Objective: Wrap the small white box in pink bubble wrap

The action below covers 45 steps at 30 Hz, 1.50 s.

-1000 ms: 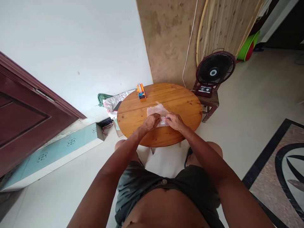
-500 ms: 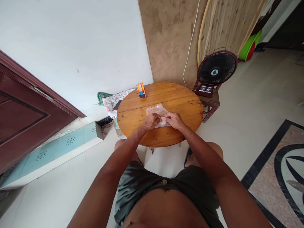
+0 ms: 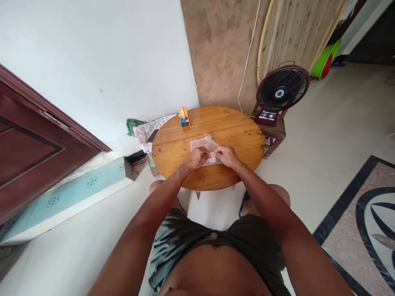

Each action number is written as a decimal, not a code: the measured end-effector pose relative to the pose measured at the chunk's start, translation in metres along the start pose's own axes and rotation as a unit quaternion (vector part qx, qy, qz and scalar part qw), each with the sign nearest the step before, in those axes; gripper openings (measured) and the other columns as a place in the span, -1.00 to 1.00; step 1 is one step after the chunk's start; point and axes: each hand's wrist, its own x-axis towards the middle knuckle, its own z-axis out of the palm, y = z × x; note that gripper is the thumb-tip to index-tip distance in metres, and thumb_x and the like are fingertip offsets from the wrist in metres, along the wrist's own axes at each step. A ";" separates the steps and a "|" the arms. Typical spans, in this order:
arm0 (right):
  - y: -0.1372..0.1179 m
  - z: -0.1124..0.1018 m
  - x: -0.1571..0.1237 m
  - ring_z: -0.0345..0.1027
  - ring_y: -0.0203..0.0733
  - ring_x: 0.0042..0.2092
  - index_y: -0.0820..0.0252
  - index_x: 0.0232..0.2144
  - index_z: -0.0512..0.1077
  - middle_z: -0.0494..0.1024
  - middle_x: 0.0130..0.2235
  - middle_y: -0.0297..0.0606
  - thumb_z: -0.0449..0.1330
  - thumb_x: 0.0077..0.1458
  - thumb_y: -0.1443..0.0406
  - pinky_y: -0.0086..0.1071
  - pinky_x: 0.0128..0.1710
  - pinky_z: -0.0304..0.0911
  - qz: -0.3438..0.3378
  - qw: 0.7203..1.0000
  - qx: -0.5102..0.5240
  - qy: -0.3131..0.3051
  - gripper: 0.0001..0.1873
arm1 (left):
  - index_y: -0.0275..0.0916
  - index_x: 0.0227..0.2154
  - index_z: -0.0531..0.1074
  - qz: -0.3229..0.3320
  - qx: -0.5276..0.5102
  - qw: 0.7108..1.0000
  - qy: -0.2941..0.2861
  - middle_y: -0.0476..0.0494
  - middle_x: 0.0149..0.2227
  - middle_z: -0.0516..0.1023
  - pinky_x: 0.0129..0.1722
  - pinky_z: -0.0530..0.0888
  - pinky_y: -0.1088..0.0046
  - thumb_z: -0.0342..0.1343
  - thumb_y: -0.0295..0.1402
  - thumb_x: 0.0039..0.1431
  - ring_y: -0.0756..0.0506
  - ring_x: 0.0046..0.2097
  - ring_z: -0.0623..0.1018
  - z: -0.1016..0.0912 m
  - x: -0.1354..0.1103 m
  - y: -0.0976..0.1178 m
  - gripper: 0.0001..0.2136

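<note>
A pale, see-through sheet that looks like bubble wrap [image 3: 203, 142] lies on the oval wooden table [image 3: 173, 144]. My left hand [image 3: 198, 157] is closed on its near part, fingers pinched together. Close by on the right, my right hand [image 3: 227, 156] also pinches the sheet, thumb and fingers nearly meeting those of the left. Between the fingertips the wrap is bunched or folded; whether anything is inside it I cannot tell. An orange and blue tape dispenser [image 3: 184, 117] stands at the table's far left edge.
A dark red fan [image 3: 282, 89] stands on a wooden stool [image 3: 279, 128] right of the table. Left of it lie a printed white sack [image 3: 143, 135] and a dark flat object [image 3: 152, 136]. A white cord [image 3: 247, 57] hangs down the wall behind. My knees flank the table's near side.
Both hands stay almost in place, still pinching the wrap. The view has shifted very slightly.
</note>
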 end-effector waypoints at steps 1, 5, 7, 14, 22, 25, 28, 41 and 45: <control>-0.001 0.000 0.000 0.44 -0.18 -0.34 0.14 -0.43 0.59 0.62 -0.38 -0.30 0.27 0.01 0.27 -0.36 -0.29 0.29 0.002 1.000 0.000 0.000 -0.90 | -0.29 -0.40 0.57 -0.002 -0.001 1.000 0.001 -0.14 -0.31 0.59 -0.19 0.49 0.44 0.10 -0.44 0.15 -0.05 -0.26 0.55 0.000 0.000 0.000 -0.86; -0.001 -0.002 0.001 0.45 -0.18 -0.32 0.14 -0.40 0.58 0.62 -0.37 -0.30 0.26 0.03 0.24 -0.36 -0.26 0.32 0.014 1.000 0.018 -0.012 -0.88 | -0.29 -0.42 0.55 -0.011 -0.005 1.000 0.006 -0.13 -0.34 0.57 -0.21 0.49 0.43 0.14 -0.41 0.14 -0.06 -0.27 0.54 0.001 -0.001 0.000 -0.89; 0.002 -0.004 0.004 0.47 -0.17 -0.27 0.16 -0.30 0.59 0.63 -0.31 -0.28 0.20 0.10 0.22 -0.34 -0.21 0.34 0.021 0.998 0.050 -0.027 -0.80 | -0.29 -0.40 0.54 -0.008 -0.005 1.000 0.009 -0.12 -0.33 0.57 -0.19 0.49 0.43 0.13 -0.39 0.16 -0.05 -0.27 0.54 0.001 -0.004 0.000 -0.88; 0.030 -0.004 0.021 0.50 -0.11 -0.08 0.20 -0.18 0.59 0.63 -0.11 -0.19 0.19 0.08 0.32 -0.19 0.03 0.34 0.096 0.972 0.190 -0.101 -0.74 | -0.27 -0.30 0.48 0.069 0.024 0.997 0.033 -0.18 -0.23 0.56 -0.08 0.49 0.37 0.03 -0.35 0.27 -0.07 -0.18 0.54 0.008 -0.011 -0.004 -0.85; 0.040 -0.006 0.026 0.50 -0.13 -0.21 0.22 -0.21 0.59 0.64 -0.19 -0.18 0.26 0.07 0.17 -0.20 -0.07 0.38 0.135 0.941 0.290 -0.115 -0.71 | -0.25 -0.24 0.48 0.152 0.118 0.977 0.091 -0.25 0.03 0.50 0.14 0.42 0.22 -0.06 -0.32 0.34 -0.13 0.09 0.47 0.004 -0.039 0.008 -0.78; 0.037 -0.012 0.024 0.46 -0.20 -0.28 0.22 -0.16 0.59 0.63 -0.25 -0.24 0.27 0.03 0.23 -0.28 -0.14 0.37 0.150 0.940 0.272 -0.143 -0.69 | -0.25 -0.18 0.48 0.222 0.150 0.960 0.085 -0.24 -0.01 0.53 0.10 0.43 0.20 -0.02 -0.35 0.33 -0.14 0.10 0.46 0.010 -0.063 0.006 -0.81; 0.030 -0.019 0.022 0.42 -0.25 -0.32 0.24 -0.07 0.55 0.61 -0.25 -0.25 0.28 -0.04 0.32 -0.34 -0.19 0.35 0.156 0.929 0.267 -0.204 -0.59 | -0.25 -0.18 0.48 0.271 0.180 0.942 0.083 -0.21 -0.08 0.55 0.01 0.48 0.25 0.00 -0.38 0.32 -0.13 0.02 0.50 0.020 -0.081 0.000 -0.83; -0.010 -0.015 0.011 0.39 -0.16 -0.18 0.18 -0.06 0.47 0.55 -0.15 -0.25 0.37 -0.16 0.35 -0.42 -0.22 0.20 -0.027 0.967 -0.102 -0.232 -0.48 | -0.28 -0.21 0.45 0.279 0.223 0.934 0.002 -0.23 -0.15 0.55 -0.04 0.46 0.28 -0.11 -0.40 0.36 -0.12 -0.06 0.52 0.032 -0.085 -0.002 -0.78; -0.014 -0.017 0.008 0.39 -0.16 -0.16 0.16 -0.08 0.46 0.54 -0.13 -0.26 0.36 -0.12 0.32 -0.43 -0.22 0.18 -0.031 0.966 -0.115 -0.231 -0.53 | -0.29 -0.23 0.46 0.268 0.201 0.942 -0.003 -0.26 -0.20 0.54 -0.04 0.47 0.29 -0.15 -0.37 0.38 -0.10 -0.09 0.53 0.033 -0.086 -0.002 -0.73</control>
